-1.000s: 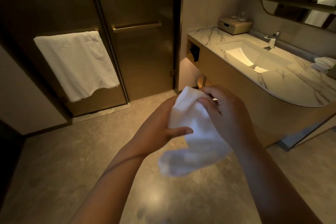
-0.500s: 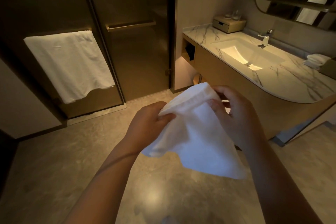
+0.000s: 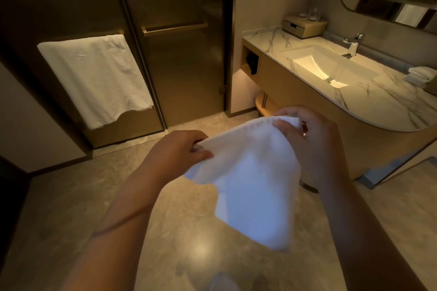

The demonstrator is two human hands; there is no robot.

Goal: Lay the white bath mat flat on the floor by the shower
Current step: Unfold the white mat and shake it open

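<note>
The white bath mat hangs in the air in front of me, partly unfolded, its lower end drooping toward the floor. My left hand pinches its upper left edge. My right hand grips the upper right corner, a little higher. The tinted glass shower doors stand shut just beyond, with the stone floor in front of them.
A white towel hangs on the left door's bar. To the right is a marble vanity with a lit sink, a faucet, a small box and folded towels. A low threshold runs under the doors.
The mat has gone from a bunched wad between my hands to a spread sheet. My hands have moved apart, each holding a top edge, and the lower end has dropped.
</note>
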